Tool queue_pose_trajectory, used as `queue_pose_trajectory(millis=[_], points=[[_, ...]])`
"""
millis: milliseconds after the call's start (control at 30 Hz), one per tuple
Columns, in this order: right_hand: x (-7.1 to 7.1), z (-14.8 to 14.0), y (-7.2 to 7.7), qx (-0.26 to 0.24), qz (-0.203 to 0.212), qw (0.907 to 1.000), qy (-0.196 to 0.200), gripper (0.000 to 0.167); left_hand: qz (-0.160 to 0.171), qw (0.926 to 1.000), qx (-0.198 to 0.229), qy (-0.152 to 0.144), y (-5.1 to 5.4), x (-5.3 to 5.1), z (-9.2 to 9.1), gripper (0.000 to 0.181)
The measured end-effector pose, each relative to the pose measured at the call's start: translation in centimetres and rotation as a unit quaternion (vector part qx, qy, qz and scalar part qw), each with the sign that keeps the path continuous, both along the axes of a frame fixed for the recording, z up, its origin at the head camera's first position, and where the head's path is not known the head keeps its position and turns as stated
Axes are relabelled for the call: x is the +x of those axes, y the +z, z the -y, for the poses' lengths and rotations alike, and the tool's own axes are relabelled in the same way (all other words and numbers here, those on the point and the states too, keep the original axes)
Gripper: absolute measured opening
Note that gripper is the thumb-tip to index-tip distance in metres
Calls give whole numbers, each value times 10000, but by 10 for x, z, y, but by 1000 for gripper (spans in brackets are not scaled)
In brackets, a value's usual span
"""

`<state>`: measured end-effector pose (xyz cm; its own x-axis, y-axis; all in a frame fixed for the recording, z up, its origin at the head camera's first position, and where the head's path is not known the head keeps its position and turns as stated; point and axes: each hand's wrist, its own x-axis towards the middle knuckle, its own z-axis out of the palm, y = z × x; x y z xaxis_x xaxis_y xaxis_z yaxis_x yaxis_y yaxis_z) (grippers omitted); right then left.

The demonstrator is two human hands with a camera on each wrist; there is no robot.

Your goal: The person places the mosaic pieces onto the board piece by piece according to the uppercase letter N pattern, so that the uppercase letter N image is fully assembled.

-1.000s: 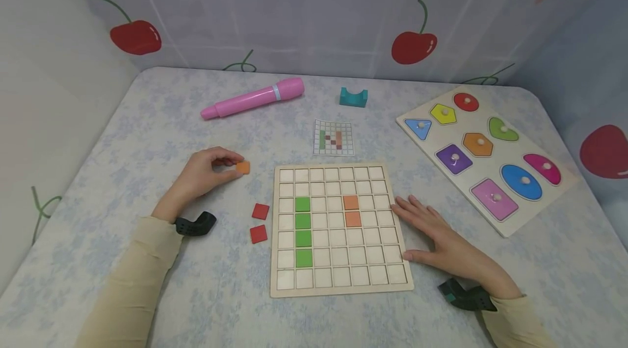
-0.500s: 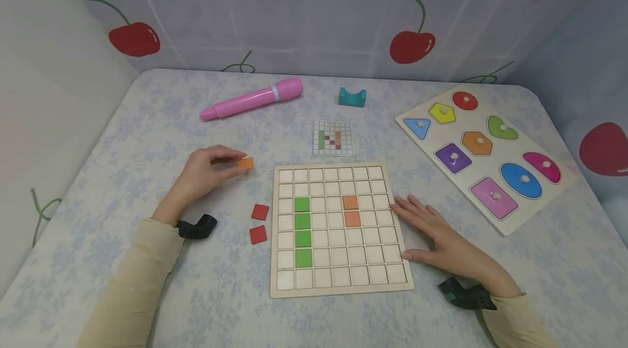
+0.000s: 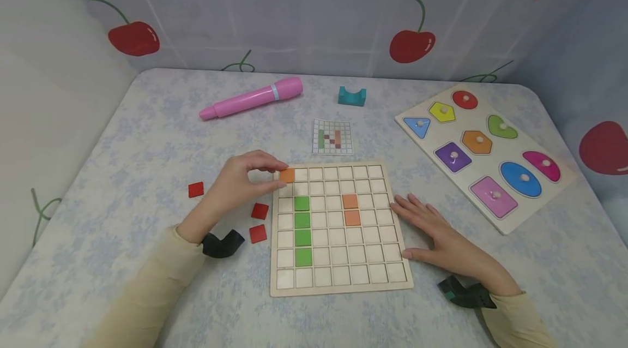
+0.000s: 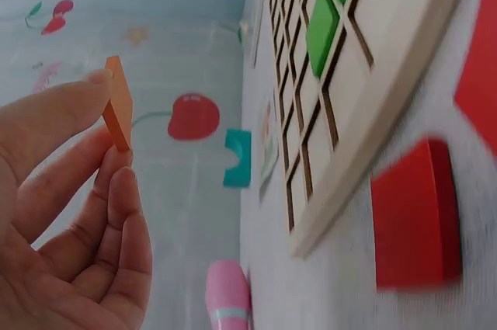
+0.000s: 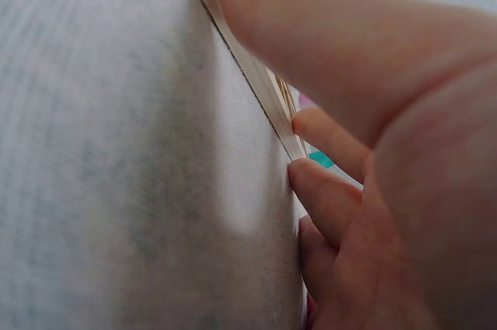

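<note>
Your left hand (image 3: 235, 180) pinches an orange square (image 3: 287, 175) over the far left corner of the board (image 3: 343, 289). Your right hand (image 3: 439, 236), spread loosely, touches the board's right side.

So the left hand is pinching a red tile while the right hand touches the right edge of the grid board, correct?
Not quite: the tile is orange, not red, as the left wrist view shows. The left hand does pinch it, and the right hand touches the grid board's right edge.
</note>
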<state>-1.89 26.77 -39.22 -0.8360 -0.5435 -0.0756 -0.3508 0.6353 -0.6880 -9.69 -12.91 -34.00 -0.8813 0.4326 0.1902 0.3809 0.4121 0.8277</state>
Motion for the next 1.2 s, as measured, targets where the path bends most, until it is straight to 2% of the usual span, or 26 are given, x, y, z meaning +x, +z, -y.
queue_pose_trajectory(millis=[133, 300, 400, 500, 700, 833, 1100, 1200], points=[[0, 0, 0, -23, 4, 10000, 7, 81, -64, 9993, -59, -372, 1, 12, -31, 27], [0, 0, 1, 19, -10, 10000, -23, 80, -94, 9951, -177, -973, -2, 26, -67, 24], [0, -1, 1, 57, 5, 10000, -40, 80, -1, 9918, -177, -1265, -6, 32, -82, 23], [0, -1, 1, 74, 17, 10000, -26, 80, 63, 9894, -292, -1423, -10, 35, -94, 22], [-1, -1, 0, 80, 7, 10000, 10, 80, -19, 9850, -718, -1568, -24, 39, -106, 20], [-1, -1, 0, 94, 27, 10000, 4, 80, -27, 9845, -831, -1544, -30, 40, -108, 18], [-1, 0, 1, 52, -16, 10000, 18, 80, 316, 9832, -1037, -1468, -33, 43, -113, 14], [-1, 0, 1, 45, -43, 10000, 33, 79, 354, 9845, -934, -1438, -32, 44, -112, 16]])
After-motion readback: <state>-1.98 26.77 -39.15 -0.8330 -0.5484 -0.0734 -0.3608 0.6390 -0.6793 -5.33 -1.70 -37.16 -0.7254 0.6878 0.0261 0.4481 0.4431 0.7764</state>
